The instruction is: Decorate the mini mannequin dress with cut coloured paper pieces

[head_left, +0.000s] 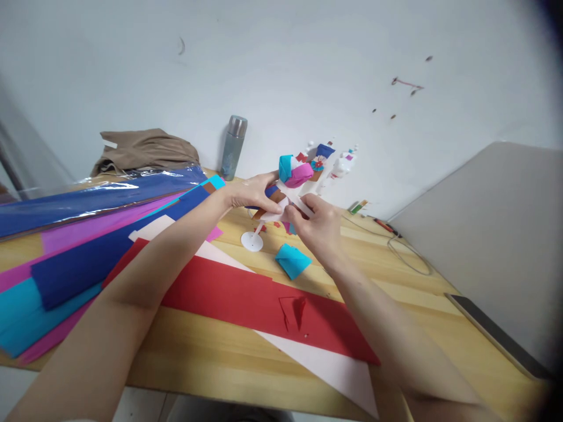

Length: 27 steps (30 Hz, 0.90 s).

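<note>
Near the middle of the head view, a small craft figure wrapped in coloured paper, with a teal and magenta top (pixel 295 171), stands above a round white base (pixel 252 241). My left hand (pixel 255 194) grips its blue, brown and pale paper body from the left, thumb pressed on the front. From the right, my right hand (pixel 315 225) pinches a white strip (pixel 301 206) against the same body, thumb and fingers together. Below the hands lies a folded teal paper piece (pixel 292 261). Small red paper flowers (pixel 277 224) rest beside the base.
Red paper (pixel 229 293) lies over pale pink paper (pixel 325 363) in front. Coloured sheets (pixel 88 264) fan out at left. Behind are brown cloth (pixel 145 149), a bottle (pixel 233 146) and more figures (pixel 344 164). A cable (pixel 409 265) and dark flat device (pixel 492 334) lie right.
</note>
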Tool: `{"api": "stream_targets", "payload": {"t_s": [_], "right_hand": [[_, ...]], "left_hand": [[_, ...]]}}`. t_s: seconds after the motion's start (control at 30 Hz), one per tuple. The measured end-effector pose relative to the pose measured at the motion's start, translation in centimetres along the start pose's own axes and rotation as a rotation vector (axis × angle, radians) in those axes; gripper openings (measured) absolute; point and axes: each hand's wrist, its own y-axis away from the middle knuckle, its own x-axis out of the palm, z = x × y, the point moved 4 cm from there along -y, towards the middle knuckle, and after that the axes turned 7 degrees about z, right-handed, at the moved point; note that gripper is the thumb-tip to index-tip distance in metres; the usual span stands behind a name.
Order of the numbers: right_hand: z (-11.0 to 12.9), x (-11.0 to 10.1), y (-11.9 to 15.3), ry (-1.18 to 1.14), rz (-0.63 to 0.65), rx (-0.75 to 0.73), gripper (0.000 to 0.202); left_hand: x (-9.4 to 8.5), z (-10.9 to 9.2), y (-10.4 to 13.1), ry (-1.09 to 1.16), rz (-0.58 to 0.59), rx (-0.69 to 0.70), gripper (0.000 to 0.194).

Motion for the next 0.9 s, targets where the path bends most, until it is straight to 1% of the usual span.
{"api": "stream_targets", "payload": {"t_s": [0.13, 0.23, 0.33, 0.5, 0.6, 0.73, 0.9], "right_hand": [[-0.1, 0.1, 0.1, 0.007, -0.048, -0.031, 0.030], [-0.4, 0.2, 0.1, -0.046, -0.060, 0.002, 0.030], [-0.9, 0.3, -0.2, -0.178, -0.003, 0.083, 0.028], [-1.6, 0.7, -0.6, -0.529, 0.145, 0.238, 0.027], [-2.0, 0.6, -0.8, -0.646, 0.168, 0.281, 0.028], [-2.1, 0.2, -1.0, -0.702, 0.169, 0.272, 0.028], [-1.4, -0.3, -1.0, -0.664, 0.147, 0.243, 0.024]], "left_hand": [[0.2, 0.0, -0.1, -0.050, -0.063, -0.016, 0.068], [0.2, 0.0, -0.1, -0.071, -0.072, -0.010, 0.067], [0.2, 0.1, 0.0, -0.073, -0.072, -0.028, 0.064], [0.1, 0.2, 0.1, -0.060, -0.081, -0.048, 0.060], [0.1, 0.0, 0.2, -0.042, -0.072, -0.020, 0.060], [0.0, -0.1, 0.3, -0.023, -0.064, 0.000, 0.063], [-0.1, 0.1, 0.1, 0.031, -0.067, -0.019, 0.069]]}}
